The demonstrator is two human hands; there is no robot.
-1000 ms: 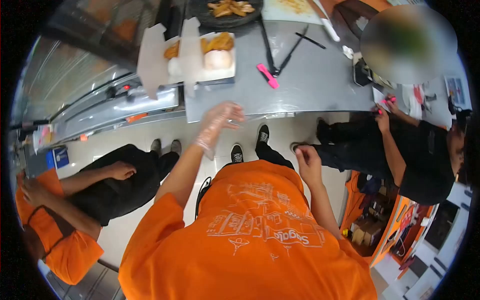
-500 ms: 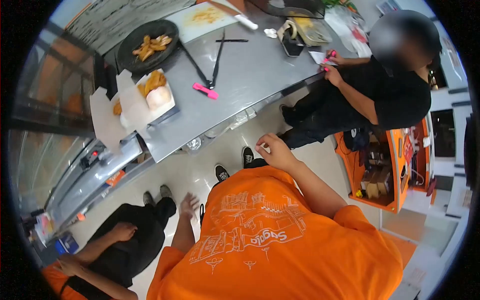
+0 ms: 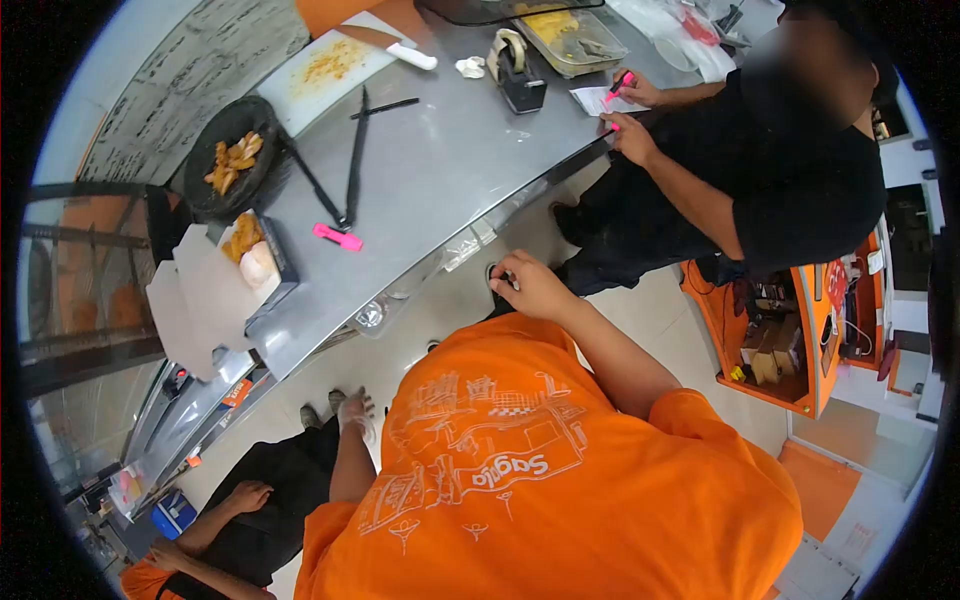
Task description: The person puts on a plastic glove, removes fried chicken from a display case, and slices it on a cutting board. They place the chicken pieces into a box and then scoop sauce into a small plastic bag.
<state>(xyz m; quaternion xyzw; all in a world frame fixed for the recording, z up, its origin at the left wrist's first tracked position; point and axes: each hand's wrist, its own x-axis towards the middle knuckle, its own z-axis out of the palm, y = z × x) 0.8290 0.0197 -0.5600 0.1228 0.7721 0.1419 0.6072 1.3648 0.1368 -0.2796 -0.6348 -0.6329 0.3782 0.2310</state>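
Note:
My left hand (image 3: 357, 413), in a clear thin glove, hangs beside my orange shirt (image 3: 560, 440) with its fingers apart, holding nothing. In front of my shirt, short of the counter edge, is my right hand (image 3: 530, 287). Its fingers curl loosely with a gap to the thumb, and no held thing shows. On the steel counter (image 3: 430, 165) stands an open carton box (image 3: 205, 290) containing fried pieces (image 3: 243, 236) and a pale round item (image 3: 260, 266). Behind it a dark pan (image 3: 205, 140) holds cooked strips (image 3: 233, 163). Black tongs (image 3: 352, 165) and a pink highlighter (image 3: 338, 237) lie nearby.
At right, a person in black (image 3: 790, 160) holds a pink marker (image 3: 620, 85) over paper (image 3: 597, 100). Another person (image 3: 280, 490) stands lower left. A knife (image 3: 410, 55) lies on a cutting board (image 3: 325, 70); a tape dispenser (image 3: 517, 75) stands near a plastic tub (image 3: 575, 42).
My view has shifted, so the counter things sit further left. My left hand appears slightly higher and its fingers spread; my right hand has moved slightly left. The co-worker still handles the pink marker.

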